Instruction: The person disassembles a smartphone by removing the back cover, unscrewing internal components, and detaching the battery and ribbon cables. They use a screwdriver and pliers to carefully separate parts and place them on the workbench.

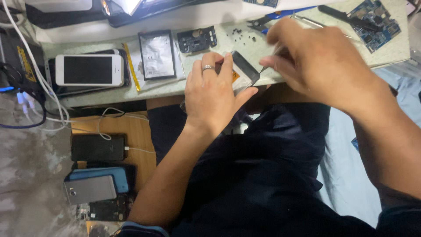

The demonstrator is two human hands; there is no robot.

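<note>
— Phone (244, 70), opened and dark-framed, sits at the workbench (175, 87) edge, pinned under the left hand (215, 94); the ringed fingers (208, 70) are clenched over its near side.

— And the right hand (313, 59)?

— Pinching a thin tool (264, 68), tip just beyond the left fingertips, at the phone's corner.

— Risk?

— I'd judge a slip could gouge the frame, or scatter the tiny screws (243, 34) lying past the fingers.

— Orientation?

— Long axis appears to run diagonally, far end pointing up-left; mostly hidden.
</note>
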